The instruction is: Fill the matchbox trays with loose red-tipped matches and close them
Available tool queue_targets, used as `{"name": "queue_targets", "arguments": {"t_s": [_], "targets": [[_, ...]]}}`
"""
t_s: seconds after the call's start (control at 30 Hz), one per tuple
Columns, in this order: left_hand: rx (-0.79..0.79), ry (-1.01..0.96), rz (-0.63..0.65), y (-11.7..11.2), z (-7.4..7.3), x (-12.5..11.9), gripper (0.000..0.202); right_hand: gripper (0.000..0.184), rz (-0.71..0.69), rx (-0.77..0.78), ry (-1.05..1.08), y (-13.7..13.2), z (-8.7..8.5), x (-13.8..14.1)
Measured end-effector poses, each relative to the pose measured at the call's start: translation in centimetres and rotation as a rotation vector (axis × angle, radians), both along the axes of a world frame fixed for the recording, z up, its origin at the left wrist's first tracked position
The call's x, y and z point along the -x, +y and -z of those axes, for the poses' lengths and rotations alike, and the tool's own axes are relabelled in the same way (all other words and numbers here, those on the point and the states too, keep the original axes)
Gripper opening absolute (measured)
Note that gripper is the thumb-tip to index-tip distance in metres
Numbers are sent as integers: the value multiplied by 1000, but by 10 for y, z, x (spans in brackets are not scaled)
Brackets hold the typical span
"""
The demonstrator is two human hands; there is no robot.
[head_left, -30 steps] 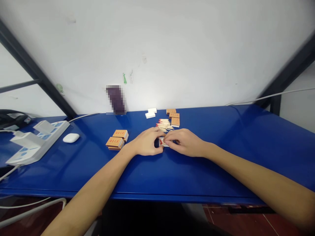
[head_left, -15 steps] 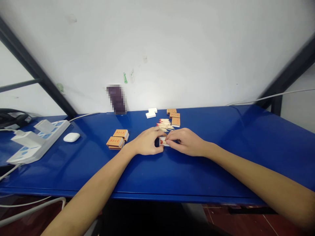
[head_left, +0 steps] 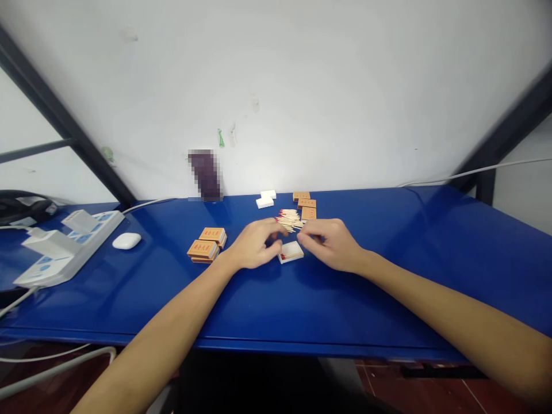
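A small white matchbox tray (head_left: 294,248) lies on the blue table between my hands, with a few red-tipped matches along its near side. My left hand (head_left: 257,245) is open, thumb and fingers apart, with the thumb at the tray's left edge. Its fingertips reach toward a loose pile of matches (head_left: 288,218) just beyond the tray. To the right, my right hand (head_left: 333,244) is closed, its thumb and fingertips together close to the pile's near right end. Whether a match is between those fingertips is too small to see.
Stacked orange matchboxes (head_left: 202,248) stand left of my left forearm. Several orange matchbox sleeves (head_left: 307,213) lie behind the pile, two white trays (head_left: 264,202) near the wall. Further left are a white earphone case (head_left: 126,241) and a power strip (head_left: 69,253) with plugs and cables.
My right hand has drawn back from the tray to the right, and my left hand has loosened from it. More of the tray's inside shows now.
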State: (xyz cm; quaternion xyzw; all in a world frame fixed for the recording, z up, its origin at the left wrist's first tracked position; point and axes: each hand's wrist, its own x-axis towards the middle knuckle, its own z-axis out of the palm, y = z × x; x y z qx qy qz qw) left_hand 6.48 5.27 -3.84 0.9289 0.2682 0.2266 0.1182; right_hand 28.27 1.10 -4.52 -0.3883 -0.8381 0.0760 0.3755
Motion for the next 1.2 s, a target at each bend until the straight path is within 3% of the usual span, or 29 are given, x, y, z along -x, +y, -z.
{"name": "queue_targets", "arguments": {"t_s": [0.1,0.17,0.27,0.33,0.6,0.77,1.0,1.2], "targets": [[-111,-152,-212,9,4,4,25,41,152,-28,61,6,0,-4],[-128,-156,-275,12,5,5,23,41,199,24,33,10,2,-7],[-104,-82,-279,13,7,4,22,27,146,164,-85,13,4,-9],[-97,-35,-287,12,9,3,22,28,56,216,-187,12,5,-8],[-66,41,-265,12,15,3,32,31,-98,212,-241,4,2,2],[-78,77,-269,13,20,4,41,30,-66,215,-195,4,3,4],[-41,134,-307,10,20,4,39,29,140,214,-209,14,10,0],[-91,121,-265,12,22,7,38,39,122,223,-275,15,13,1]]}}
